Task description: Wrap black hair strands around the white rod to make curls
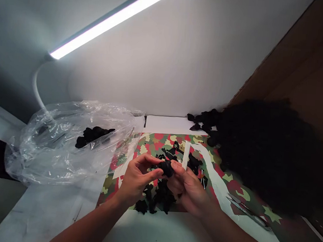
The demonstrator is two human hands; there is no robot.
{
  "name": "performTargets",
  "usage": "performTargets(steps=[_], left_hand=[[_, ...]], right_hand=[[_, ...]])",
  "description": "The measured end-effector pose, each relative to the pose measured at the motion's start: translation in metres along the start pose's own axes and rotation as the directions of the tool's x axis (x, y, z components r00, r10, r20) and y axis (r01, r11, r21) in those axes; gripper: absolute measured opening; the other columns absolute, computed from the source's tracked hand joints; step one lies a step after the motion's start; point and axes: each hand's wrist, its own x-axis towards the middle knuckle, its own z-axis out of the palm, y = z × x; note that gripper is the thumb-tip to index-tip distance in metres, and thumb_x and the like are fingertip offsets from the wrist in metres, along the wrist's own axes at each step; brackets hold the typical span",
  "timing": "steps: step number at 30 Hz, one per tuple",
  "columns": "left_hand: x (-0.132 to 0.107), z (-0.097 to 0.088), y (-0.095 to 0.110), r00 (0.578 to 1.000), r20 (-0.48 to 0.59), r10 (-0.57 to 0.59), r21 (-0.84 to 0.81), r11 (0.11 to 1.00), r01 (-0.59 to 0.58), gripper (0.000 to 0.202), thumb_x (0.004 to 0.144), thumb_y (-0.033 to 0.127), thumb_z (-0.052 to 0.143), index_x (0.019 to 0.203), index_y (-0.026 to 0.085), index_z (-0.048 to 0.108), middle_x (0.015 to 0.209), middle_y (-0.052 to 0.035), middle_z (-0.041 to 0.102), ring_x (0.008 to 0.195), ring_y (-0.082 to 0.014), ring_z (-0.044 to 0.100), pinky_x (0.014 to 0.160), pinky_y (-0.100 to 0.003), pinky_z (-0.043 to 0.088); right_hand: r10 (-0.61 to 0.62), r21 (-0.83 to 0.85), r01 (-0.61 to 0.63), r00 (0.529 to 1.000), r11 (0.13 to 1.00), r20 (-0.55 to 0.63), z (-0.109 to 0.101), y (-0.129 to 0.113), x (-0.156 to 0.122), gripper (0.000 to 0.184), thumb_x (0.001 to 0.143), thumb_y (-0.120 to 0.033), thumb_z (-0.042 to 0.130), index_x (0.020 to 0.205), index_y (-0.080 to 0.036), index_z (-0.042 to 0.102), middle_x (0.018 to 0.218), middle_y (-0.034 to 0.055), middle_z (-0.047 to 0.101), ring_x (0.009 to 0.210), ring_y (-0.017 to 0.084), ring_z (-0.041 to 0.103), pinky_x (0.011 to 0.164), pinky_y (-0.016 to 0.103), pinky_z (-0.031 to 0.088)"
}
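My left hand (137, 177) is closed, its thumb and fingertips pinching one side of a small rounded black piece (166, 168) that looks soft, like rubber. My right hand (191, 190) grips the other side of it. Out of that same hand sticks a flat white strip-like handle (186, 154), pointing up; its other end is hidden by the fingers. Below and behind the hands lie ragged black scraps (161, 197) on a camouflage-patterned sheet (148, 144).
On the right a large heap of black pieces (267, 155) rests against brown cardboard (302, 72). Metal scissors or tweezers (249, 212) lie near it. At left, a clear plastic bag (55, 157) has black lumps (93, 136) in or on it. A lit lamp (116, 22) hangs above.
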Motion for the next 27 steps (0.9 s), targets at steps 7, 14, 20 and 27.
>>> performTargets(steps=[7, 14, 20, 27], left_hand=[[0.000, -0.006, -0.004, 0.988, 0.060, 0.140, 0.223, 0.963, -0.150, 0.017, 0.086, 0.026, 0.075, 0.101, 0.020, 0.069, 0.097, -0.0039, 0.069, 0.087, -0.0148, 0.066, 0.078, -0.025, 0.058], [0.003, -0.006, -0.005, 0.986, 0.064, 0.157, 0.339, 0.925, -0.169, 0.024, 0.076, 0.028, 0.083, 0.094, 0.018, 0.070, 0.094, -0.0048, 0.068, 0.086, -0.0183, 0.066, 0.080, -0.030, 0.056], [0.018, -0.046, 0.032, 0.837, -0.124, 0.533, 0.673, 0.665, -0.324, 0.017, 0.086, 0.029, 0.072, 0.100, 0.021, 0.068, 0.109, -0.0084, 0.069, 0.100, -0.0240, 0.065, 0.089, -0.037, 0.054], [0.037, -0.150, 0.065, 0.718, -0.194, 0.669, 0.977, 0.065, 0.203, 0.031, 0.094, 0.029, 0.056, 0.119, 0.017, 0.070, 0.134, -0.0193, 0.061, 0.130, -0.0364, 0.050, 0.109, -0.053, 0.039]], right_hand=[[-0.014, -0.076, 0.011, 0.999, 0.997, -0.030, 0.001, 0.002, 0.002, 0.050, 0.079, -0.052, 0.080, 0.070, -0.021, 0.042, 0.054, -0.0125, 0.022, 0.048, 0.005, 0.011, 0.043, 0.021, 0.012], [-0.074, -0.277, 0.058, 0.996, 0.959, -0.046, -0.005, 0.004, 0.005, 0.050, 0.079, -0.059, 0.076, 0.069, -0.020, 0.046, 0.054, -0.0107, 0.026, 0.048, 0.005, 0.015, 0.044, 0.022, 0.009], [-0.304, -0.363, 0.223, 0.935, 0.905, -0.181, -0.018, -0.008, 0.009, 0.053, 0.089, -0.066, 0.059, 0.066, -0.018, 0.059, 0.053, -0.0056, 0.034, 0.048, 0.008, 0.026, 0.045, 0.024, 0.022], [-0.379, -0.879, 0.176, 0.926, 0.443, -0.006, -0.043, -0.039, 0.011, 0.024, 0.086, -0.046, 0.067, 0.089, -0.023, 0.073, 0.076, 0.0021, 0.063, 0.061, 0.016, 0.049, 0.056, 0.028, 0.039]])
